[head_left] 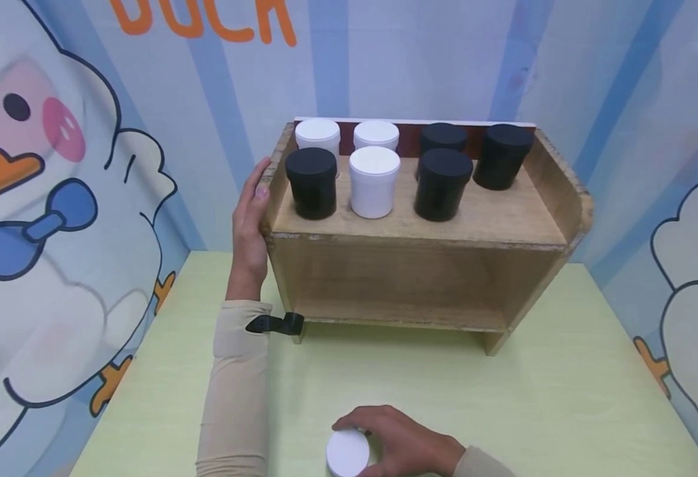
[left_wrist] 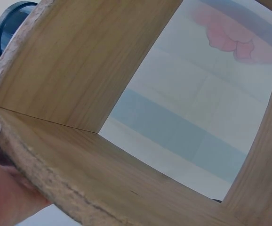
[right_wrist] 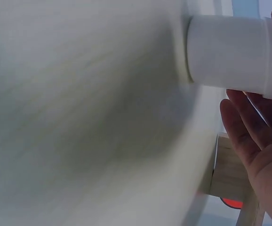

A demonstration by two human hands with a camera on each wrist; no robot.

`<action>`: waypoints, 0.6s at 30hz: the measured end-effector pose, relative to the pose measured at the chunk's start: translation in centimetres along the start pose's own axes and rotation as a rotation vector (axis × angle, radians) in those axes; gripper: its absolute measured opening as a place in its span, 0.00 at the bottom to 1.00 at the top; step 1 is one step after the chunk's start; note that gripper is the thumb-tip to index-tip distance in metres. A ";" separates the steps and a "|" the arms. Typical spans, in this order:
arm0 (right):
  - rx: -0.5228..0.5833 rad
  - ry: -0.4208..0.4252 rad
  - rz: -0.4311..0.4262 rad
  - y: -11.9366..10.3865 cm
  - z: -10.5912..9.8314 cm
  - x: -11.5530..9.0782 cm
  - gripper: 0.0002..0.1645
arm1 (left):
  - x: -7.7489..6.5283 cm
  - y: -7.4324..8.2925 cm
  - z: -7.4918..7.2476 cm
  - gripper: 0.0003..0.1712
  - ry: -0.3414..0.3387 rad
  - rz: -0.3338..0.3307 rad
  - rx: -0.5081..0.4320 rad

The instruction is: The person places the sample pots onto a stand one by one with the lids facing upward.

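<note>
A white lidded jar (head_left: 348,453) stands on the table near its front edge, seen from above in the head view. My right hand (head_left: 405,440) holds this jar between thumb and fingers. Seen sideways in the right wrist view, the white jar (right_wrist: 228,54) has fingers against its side near the lid. My left hand (head_left: 249,232) rests against the outer left side of a wooden shelf (head_left: 522,212), its fingers pointing up along the panel. Only part of the left hand (left_wrist: 13,195) shows in the left wrist view, beyond the panel's rough edge.
On the shelf's upper board stand several white and black lidded jars, including a front black jar (head_left: 311,183), a front white jar (head_left: 374,182) and a right-hand black jar (head_left: 504,157). A printed duck curtain (head_left: 420,59) hangs behind the pale green table (head_left: 563,397).
</note>
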State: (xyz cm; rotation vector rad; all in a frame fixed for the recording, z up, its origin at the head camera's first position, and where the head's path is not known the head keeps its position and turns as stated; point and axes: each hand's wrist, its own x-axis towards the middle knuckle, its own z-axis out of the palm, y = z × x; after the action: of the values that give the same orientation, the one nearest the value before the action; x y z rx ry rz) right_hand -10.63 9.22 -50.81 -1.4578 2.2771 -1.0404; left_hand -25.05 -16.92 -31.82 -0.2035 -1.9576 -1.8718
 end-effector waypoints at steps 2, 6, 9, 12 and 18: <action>0.001 0.006 -0.008 0.1 0.2 0.0 0.35 | 0.0 0.0 0.0 0.30 -0.001 0.000 -0.001; 0.003 0.005 -0.012 0.1 0.3 0.0 0.35 | -0.1 0.0 0.1 0.30 0.002 -0.003 -0.003; 0.009 -0.003 -0.001 0.1 0.3 0.0 0.34 | -0.1 0.0 0.0 0.30 0.002 -0.006 -0.003; 0.018 -0.010 0.009 0.1 0.3 0.0 0.34 | 0.0 0.0 0.0 0.30 0.004 -0.007 -0.001; 0.047 -0.017 0.019 0.0 0.3 0.0 0.35 | 0.0 0.0 0.1 0.30 0.005 0.001 0.004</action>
State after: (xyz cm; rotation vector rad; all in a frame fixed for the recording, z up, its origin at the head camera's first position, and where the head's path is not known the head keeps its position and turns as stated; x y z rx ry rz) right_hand -10.54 9.08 -51.02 -1.4188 2.2342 -1.0646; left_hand -25.05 -16.86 -31.87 -0.1979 -1.9576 -1.8654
